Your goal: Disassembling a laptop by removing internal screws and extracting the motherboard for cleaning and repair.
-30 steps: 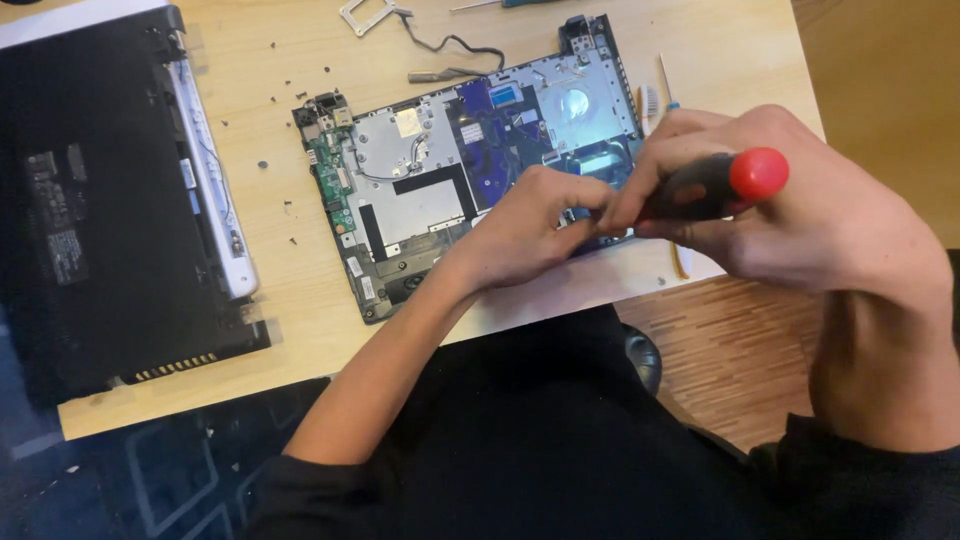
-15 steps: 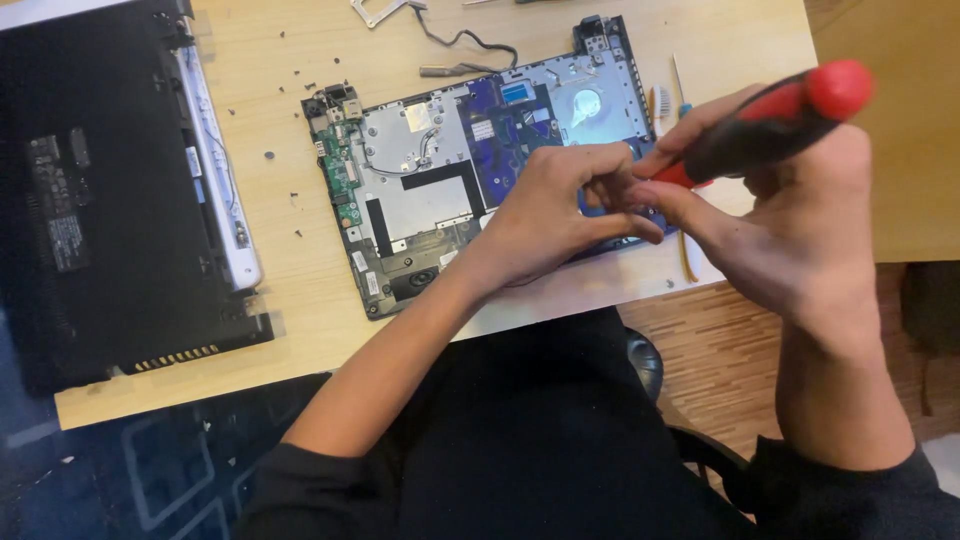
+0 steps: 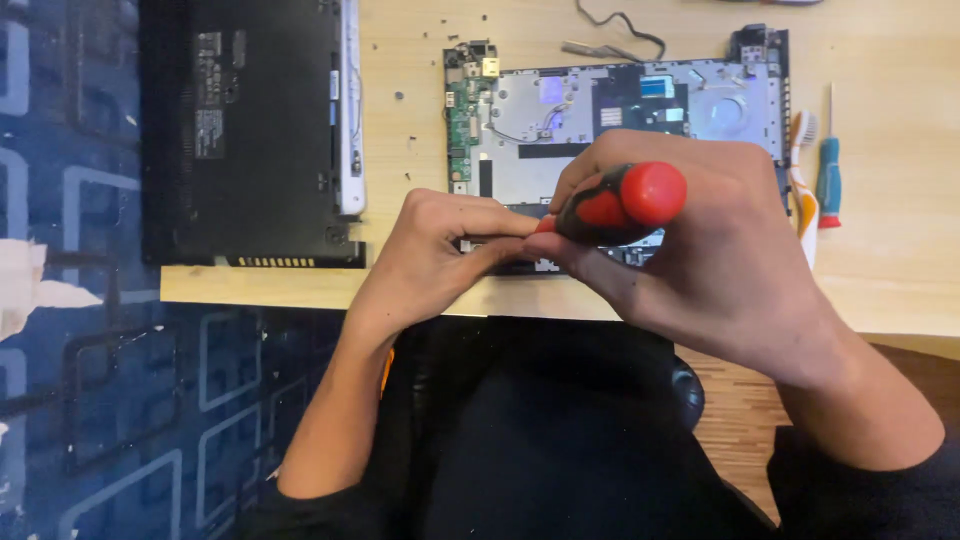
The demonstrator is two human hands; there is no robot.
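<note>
Over the opened laptop chassis (image 3: pixel 610 120) on the bench (image 3: pixel 900 270), the right hand (image 3: pixel 700 250) grasps the light, rigid red-and-black screwdriver (image 3: pixel 615 203) by its grippy handle while the left hand (image 3: pixel 440 250) fingers pinch its tip.

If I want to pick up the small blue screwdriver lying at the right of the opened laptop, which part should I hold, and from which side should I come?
Grip the small blue screwdriver by its blue handle, the thick part nearer the table edge; the thin metal shaft points away. It lies flat on the wooden table beside a white-and-orange tool, so probably come from above or from its right side, where the table looks bare, pinching across the handle.
</note>
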